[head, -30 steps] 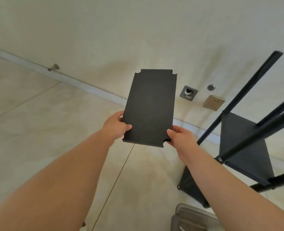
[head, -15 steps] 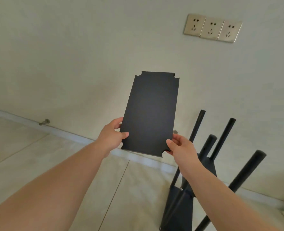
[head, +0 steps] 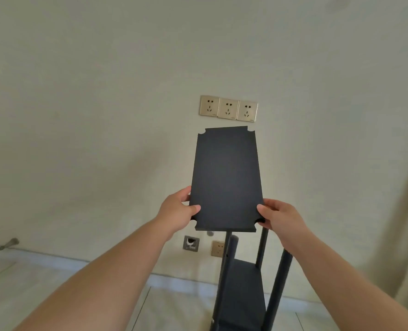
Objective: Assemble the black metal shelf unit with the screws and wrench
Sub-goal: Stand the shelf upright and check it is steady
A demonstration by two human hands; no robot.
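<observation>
1. Black metal shelf unit frame [head: 243, 292], partly built, stands just below the grip: four round black posts rise around a flat black lower shelf already seated between them, and the near post tops end just under the held panel.
2. Left hand [head: 177, 211] grips the left edge of a flat black rectangular metal shelf panel [head: 225, 180] near its closest corner, thumb on the upper face and fingers curled underneath.
3. Right hand [head: 280, 217] holds the opposite edge the same way, its thumb lying on the upper face just above the rounded notch at the near right corner.
4. Between the two hands the panel stretches away, tilted up toward the wall, a curved notch cut into each of its four corners; it touches none of the posts.
5. Judging from this, the step in hand is fitting the next shelf tier: the panel is carried above the posts and not yet seated.
6. The next move likely calls for levelling the panel, lining each corner notch up with a post, then lowering it evenly so it does not jam on one side. Neither screws nor wrench are visible.
7. Beyond the grip, a row of three gold wall sockets [head: 228, 108] sits on the pale wall just above the panel's far edge; a single gold socket [head: 218, 248] and an open wall box [head: 191, 243] lie lower, beside the posts.
</observation>
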